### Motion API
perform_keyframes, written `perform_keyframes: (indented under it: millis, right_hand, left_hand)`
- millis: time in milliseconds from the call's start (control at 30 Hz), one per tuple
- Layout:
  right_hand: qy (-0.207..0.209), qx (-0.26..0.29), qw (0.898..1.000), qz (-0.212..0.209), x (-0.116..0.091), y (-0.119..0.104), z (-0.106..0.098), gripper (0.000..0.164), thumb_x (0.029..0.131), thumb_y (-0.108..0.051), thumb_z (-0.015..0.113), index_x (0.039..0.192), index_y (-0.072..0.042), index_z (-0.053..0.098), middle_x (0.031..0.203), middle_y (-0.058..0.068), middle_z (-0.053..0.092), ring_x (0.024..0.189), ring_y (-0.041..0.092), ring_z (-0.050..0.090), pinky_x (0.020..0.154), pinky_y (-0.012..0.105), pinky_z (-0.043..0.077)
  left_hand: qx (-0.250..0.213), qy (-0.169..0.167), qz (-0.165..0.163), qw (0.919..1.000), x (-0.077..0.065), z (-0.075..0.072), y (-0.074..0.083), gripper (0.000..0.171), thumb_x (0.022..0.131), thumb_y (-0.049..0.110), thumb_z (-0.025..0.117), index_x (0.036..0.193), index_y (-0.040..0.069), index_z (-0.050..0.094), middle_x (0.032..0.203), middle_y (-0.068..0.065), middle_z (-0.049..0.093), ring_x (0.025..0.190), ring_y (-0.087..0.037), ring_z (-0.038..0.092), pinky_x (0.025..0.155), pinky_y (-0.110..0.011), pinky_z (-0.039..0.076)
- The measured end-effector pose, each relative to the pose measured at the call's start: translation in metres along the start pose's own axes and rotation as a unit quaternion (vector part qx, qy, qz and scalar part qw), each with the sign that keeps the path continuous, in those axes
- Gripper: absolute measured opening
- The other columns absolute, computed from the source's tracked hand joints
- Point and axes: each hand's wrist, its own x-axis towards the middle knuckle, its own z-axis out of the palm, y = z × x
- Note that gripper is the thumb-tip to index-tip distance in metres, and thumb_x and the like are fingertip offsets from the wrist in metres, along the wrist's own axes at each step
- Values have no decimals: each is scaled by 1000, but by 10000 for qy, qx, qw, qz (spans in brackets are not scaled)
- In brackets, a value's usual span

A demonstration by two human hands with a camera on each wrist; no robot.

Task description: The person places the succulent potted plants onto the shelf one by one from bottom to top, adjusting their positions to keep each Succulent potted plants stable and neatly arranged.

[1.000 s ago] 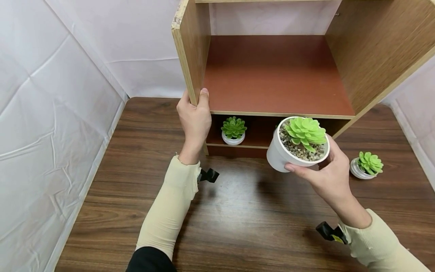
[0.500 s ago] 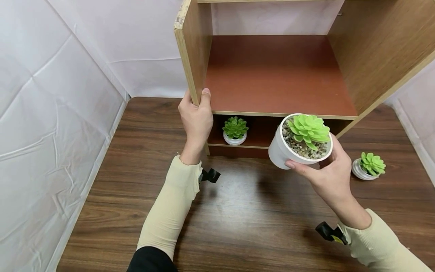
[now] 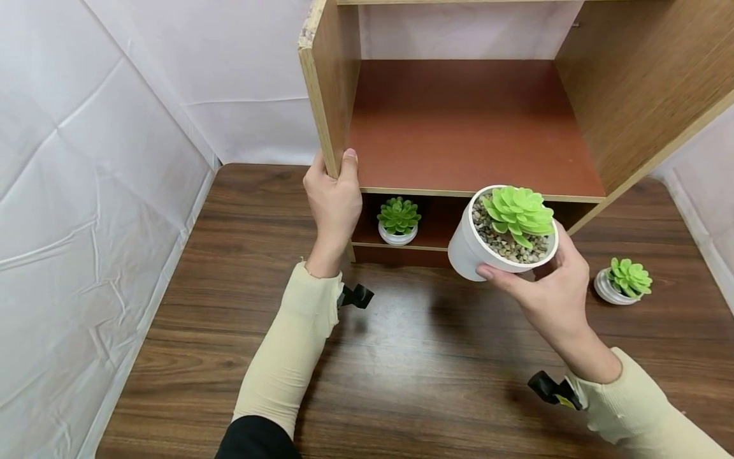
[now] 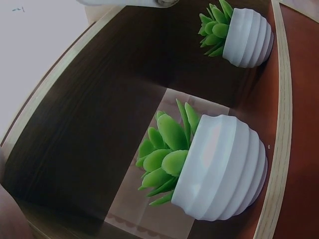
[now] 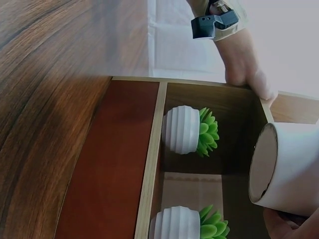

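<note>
Right hand [image 3: 557, 290] grips smooth white round pot [image 3: 467, 252]; tipping could spill beige stone gravel [image 3: 487, 231]. Left hand [image 3: 334, 204] clamps brown wooden left panel [image 3: 337, 83].

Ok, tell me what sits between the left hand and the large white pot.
In the head view, a small succulent in the lower compartment shows between the left hand and the large white pot.

No legible text, labels, numbers, signs
</note>
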Motion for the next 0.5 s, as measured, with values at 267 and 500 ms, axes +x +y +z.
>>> perform_keyframes:
  millis: [267, 500]
  right_hand:
    - [3, -99, 9999, -128, 2, -4, 2, 70, 52, 21, 76, 117, 10, 53, 111, 23, 55, 101, 24, 52, 85, 26, 41]
    - [-19, -70, 9998, -192, 7, -10, 5, 70, 52, 20, 76, 117, 10, 53, 111, 22, 55, 101, 24, 52, 85, 25, 41]
  left_hand:
    - [7, 60, 208, 9998, 6, 4, -18, 14, 89, 8, 58, 76, 1, 54, 53, -6, 34, 46, -19, 31, 46, -27, 26]
    - [22, 76, 212, 9997, 6, 4, -18, 14, 88, 8, 58, 78, -1, 55, 53, -4, 34, 46, -18, 31, 47, -26, 26]
